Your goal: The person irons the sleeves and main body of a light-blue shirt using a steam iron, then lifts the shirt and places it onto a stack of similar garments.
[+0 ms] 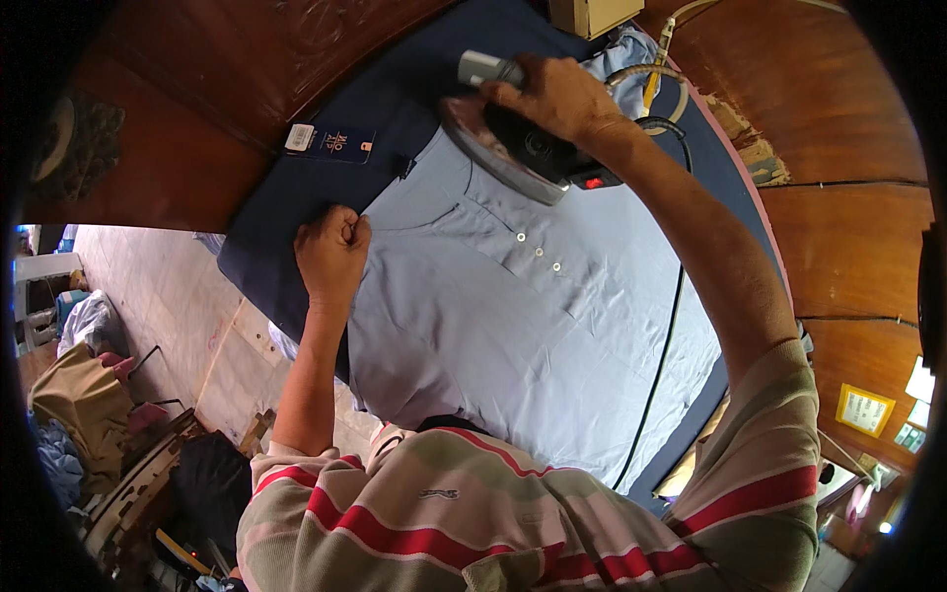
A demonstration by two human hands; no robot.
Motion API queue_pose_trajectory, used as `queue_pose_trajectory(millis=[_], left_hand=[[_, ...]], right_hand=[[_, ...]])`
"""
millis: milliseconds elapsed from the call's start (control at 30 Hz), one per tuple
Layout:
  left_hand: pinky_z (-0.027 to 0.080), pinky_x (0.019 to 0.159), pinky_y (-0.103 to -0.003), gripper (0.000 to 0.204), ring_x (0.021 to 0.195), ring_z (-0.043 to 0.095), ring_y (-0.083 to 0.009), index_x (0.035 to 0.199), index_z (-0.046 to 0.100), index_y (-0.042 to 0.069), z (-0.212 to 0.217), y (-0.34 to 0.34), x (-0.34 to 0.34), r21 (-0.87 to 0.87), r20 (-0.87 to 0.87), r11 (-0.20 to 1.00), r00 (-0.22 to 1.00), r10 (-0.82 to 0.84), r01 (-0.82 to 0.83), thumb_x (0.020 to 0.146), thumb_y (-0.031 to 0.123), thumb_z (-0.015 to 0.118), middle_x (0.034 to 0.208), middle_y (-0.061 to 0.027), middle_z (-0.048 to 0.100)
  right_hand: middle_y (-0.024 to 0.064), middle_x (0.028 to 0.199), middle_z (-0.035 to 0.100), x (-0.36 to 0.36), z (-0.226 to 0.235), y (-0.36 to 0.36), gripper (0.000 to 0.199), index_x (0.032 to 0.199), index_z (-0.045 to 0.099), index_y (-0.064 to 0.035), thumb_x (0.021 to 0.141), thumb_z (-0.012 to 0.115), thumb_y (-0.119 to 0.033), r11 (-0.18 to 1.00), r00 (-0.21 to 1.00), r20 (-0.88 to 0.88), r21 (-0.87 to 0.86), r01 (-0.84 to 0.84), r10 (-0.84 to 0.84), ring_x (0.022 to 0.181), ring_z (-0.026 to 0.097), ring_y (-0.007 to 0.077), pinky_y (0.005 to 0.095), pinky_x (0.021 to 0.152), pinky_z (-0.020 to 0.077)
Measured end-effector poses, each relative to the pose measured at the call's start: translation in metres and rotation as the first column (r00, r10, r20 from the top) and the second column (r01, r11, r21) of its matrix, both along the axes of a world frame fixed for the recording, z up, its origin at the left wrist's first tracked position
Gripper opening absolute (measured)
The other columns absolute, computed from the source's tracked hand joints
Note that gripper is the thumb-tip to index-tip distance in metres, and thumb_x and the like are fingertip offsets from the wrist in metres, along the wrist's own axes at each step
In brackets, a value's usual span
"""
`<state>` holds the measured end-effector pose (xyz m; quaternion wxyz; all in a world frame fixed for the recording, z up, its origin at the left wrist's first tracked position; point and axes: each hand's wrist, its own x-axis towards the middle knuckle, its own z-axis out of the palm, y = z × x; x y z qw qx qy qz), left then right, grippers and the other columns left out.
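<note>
A light blue shirt point(464, 326) with several small white buttons lies spread on the dark blue ironing surface point(380, 94). My right hand point(567, 99) is wrapped round the handle of an iron point(513, 148) with a grey front and a red switch. The iron is over the far part of the shirt, near the neckline; whether its soleplate touches the cloth is hard to tell. At the left, my left hand point(335, 249) is closed in a fist at the edge of the shirt's shoulder. Its curled fingers hide whatever they may hold.
A dark tag card point(330, 144) lies beyond my left hand. The iron's black cord point(671, 335) runs down across the shirt's right side. Crumpled light blue cloth point(631, 74) and a box point(594, 14) stand at the far edge. Wooden panels point(848, 247) border the right; piled clothes point(84, 405) lie lower left.
</note>
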<state>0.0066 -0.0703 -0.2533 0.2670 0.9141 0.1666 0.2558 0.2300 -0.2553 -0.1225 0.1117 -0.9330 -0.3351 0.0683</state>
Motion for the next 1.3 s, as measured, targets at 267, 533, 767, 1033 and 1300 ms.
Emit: queue_pose_trajectory(millis=[267, 533, 767, 1033, 1300], left_hand=[[0.039, 0.061, -0.034, 0.017, 0.051, 0.049, -0.0228, 0.067, 0.053, 0.01, 0.005, -0.001, 0.002, 0.014, -0.009, 1.0, 1.0, 0.0, 0.0, 0.072, 0.013, 0.069, 0.053, -0.0011, 0.048], [0.039, 0.062, -0.036, 0.016, 0.053, 0.051, -0.0229, 0.068, 0.053, 0.01, -0.003, 0.004, -0.002, 0.021, -0.055, 1.0, 0.998, 0.004, -0.003, 0.072, 0.013, 0.068, 0.055, -0.002, 0.05], [0.041, 0.062, -0.035, 0.014, 0.054, 0.051, -0.024, 0.07, 0.054, 0.012, -0.004, 0.001, 0.0, 0.115, -0.046, 0.993, 0.998, 0.03, -0.025, 0.074, 0.015, 0.067, 0.056, -0.0009, 0.05], [0.045, 0.084, -0.036, 0.031, 0.096, 0.059, -0.0273, 0.115, 0.056, 0.002, 0.021, -0.074, 0.032, -0.128, 0.22, 0.953, 0.945, -0.244, 0.275, 0.087, 0.016, 0.058, 0.108, -0.0136, 0.061], [0.019, 0.104, -0.051, 0.052, 0.139, 0.02, -0.0255, 0.143, 0.031, 0.019, -0.006, -0.126, 0.089, 0.35, -0.482, 0.809, 0.831, -0.278, 0.473, 0.096, 0.04, 0.036, 0.15, -0.0074, 0.026]], right_hand=[[0.0212, 0.085, 0.066, 0.02, -0.009, 0.017, 0.067, 0.107, 0.063, -0.0029, 0.081, 0.048, -0.063, 0.998, 0.999, 0.022, -0.051, 0.034, -0.033, 0.076, 0.067, 0.033, 0.0368, 0.075, 0.0529], [0.0241, 0.08, 0.064, -0.001, -0.004, -0.041, 0.065, 0.107, 0.061, -0.0009, 0.08, 0.053, -0.06, 0.999, 0.999, 0.037, -0.046, -0.002, 0.004, 0.07, 0.065, 0.0365, 0.0415, 0.069, 0.0511], [0.0203, 0.07, 0.064, -0.035, 0.01, -0.072, 0.057, 0.105, 0.063, -0.0058, 0.08, 0.054, -0.056, 0.935, 0.95, -0.061, -0.171, -0.312, 0.306, 0.066, 0.064, 0.0357, 0.042, 0.067, 0.0528], [0.0165, 0.074, 0.067, -0.043, 0.007, -0.097, 0.059, 0.104, 0.063, -0.0063, 0.08, 0.05, -0.059, 0.948, 0.949, -0.117, -0.101, -0.303, 0.291, 0.069, 0.066, 0.0321, 0.0395, 0.064, 0.0538], [0.0163, 0.066, 0.063, -0.089, 0.014, -0.222, 0.049, 0.093, 0.061, -0.0048, 0.079, 0.057, -0.052, 0.966, 0.964, -0.17, -0.12, -0.229, 0.207, 0.063, 0.063, 0.0337, 0.0399, 0.062, 0.0513]])
